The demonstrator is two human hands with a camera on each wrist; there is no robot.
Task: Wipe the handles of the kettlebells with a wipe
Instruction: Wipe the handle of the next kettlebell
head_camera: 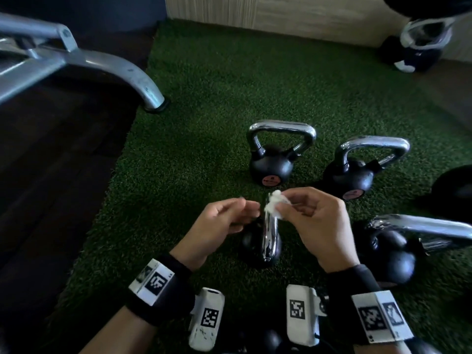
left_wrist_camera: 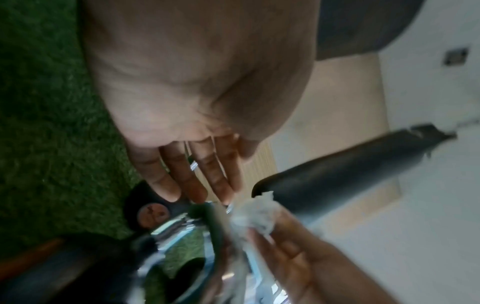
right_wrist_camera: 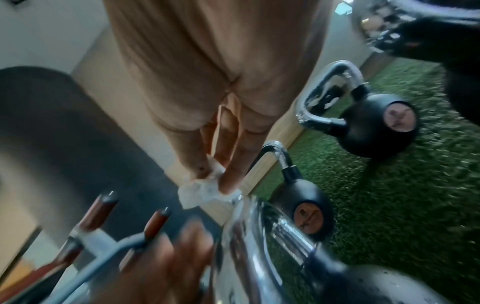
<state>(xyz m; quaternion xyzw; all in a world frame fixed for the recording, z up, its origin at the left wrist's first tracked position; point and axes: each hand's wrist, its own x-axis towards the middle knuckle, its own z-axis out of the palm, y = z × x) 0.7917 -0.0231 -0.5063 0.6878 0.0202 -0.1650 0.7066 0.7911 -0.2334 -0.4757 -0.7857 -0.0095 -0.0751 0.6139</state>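
Several black kettlebells with chrome handles stand on green turf (head_camera: 229, 85). The nearest kettlebell (head_camera: 251, 247) sits right under my hands, its handle (head_camera: 269, 233) end-on to me. My right hand (head_camera: 283, 208) pinches a crumpled white wipe (head_camera: 274, 204) just above the top of that handle; the right wrist view shows the wipe (right_wrist_camera: 200, 191) between thumb and fingers. My left hand (head_camera: 245, 210) hovers just left of the handle and holds nothing; its fingers (left_wrist_camera: 197, 181) are nearly straight in the left wrist view. Two more kettlebells (head_camera: 270, 169) (head_camera: 350, 177) stand behind.
Another kettlebell (head_camera: 390, 254) stands close on the right, its handle (head_camera: 421, 226) reaching toward the frame edge. A grey metal bench leg (head_camera: 102, 62) rests at the turf's left edge beside dark flooring (head_camera: 51, 175). Dark gear (head_camera: 419, 47) lies at the far right corner.
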